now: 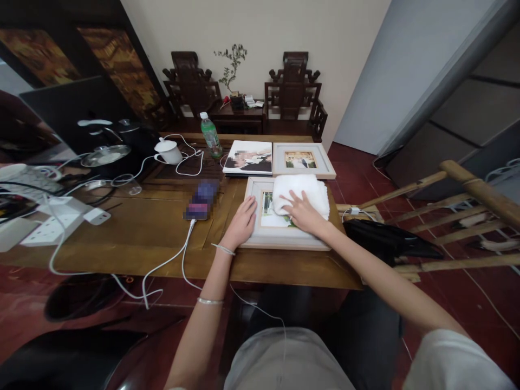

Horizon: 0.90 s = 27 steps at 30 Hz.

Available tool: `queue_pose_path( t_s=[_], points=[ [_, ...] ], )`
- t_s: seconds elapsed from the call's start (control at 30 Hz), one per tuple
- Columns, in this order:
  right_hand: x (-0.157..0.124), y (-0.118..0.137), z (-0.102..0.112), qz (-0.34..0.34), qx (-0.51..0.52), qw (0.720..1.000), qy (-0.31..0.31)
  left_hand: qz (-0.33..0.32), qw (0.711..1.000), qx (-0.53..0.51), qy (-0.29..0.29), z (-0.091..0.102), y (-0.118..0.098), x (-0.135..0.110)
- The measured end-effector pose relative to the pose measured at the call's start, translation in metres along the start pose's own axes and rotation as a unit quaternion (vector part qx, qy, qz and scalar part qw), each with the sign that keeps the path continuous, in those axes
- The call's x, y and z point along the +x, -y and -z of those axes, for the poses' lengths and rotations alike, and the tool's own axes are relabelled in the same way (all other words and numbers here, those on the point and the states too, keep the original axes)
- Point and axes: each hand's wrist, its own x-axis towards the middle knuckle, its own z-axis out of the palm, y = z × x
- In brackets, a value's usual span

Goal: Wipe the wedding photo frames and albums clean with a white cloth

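A picture frame (pixel 284 239) with a pale wide border lies flat near the table's front right, a photo (pixel 268 212) inside it. My left hand (pixel 241 222) rests on the frame's left edge, fingers stretched out and lying flat. A folded white towel (pixel 300 187) covers the upper right of the frame and part of the photo. On the towel lies my right hand (pixel 303 212), fingers spread and pressing down from above. Just behind, a second framed photo (pixel 325 167) and a photo album or print stack (pixel 248 157) lie side by side.
Left of the frame lies a phone (pixel 202 199) with a white cable. Farther left stand a green-labelled bottle (pixel 210 135), a lidded white cup (pixel 168 151), a pot (pixel 106 158) and a power strip (pixel 57 222). A bamboo chair (pixel 467 203) stands at the right.
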Motion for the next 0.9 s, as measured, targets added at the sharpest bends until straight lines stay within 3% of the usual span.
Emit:
queue_pose_path(
  t_s=[0.2, 0.33, 0.43, 0.57, 0.67, 0.9],
  points=[
    [-0.053, 0.058, 0.029, 0.038, 0.074, 0.995, 0.056, -0.003, 1.0, 0.006, -0.01, -0.001, -0.001, 0.0],
    [-0.056, 0.083, 0.042, 0.073, 0.104, 0.988, 0.083, 0.013, 1.0, -0.008, 0.004, 0.0, -0.002, 0.001],
    [-0.041, 0.094, 0.035, 0.094, 0.099, 0.988, 0.078, 0.048, 0.997, -0.054, 0.01, 0.002, -0.005, 0.001],
    [-0.008, 0.094, 0.017, 0.068, 0.07, 0.994, 0.048, 0.089, 0.987, -0.13, -0.008, 0.006, -0.012, -0.001],
    [0.02, 0.081, 0.006, 0.037, 0.044, 0.998, 0.04, 0.086, 0.986, -0.14, -0.009, 0.008, -0.017, -0.002],
    [0.079, 0.039, -0.009, -0.02, -0.026, 0.998, -0.06, 0.041, 0.995, -0.086, 0.003, 0.006, -0.01, -0.002]
  ],
)
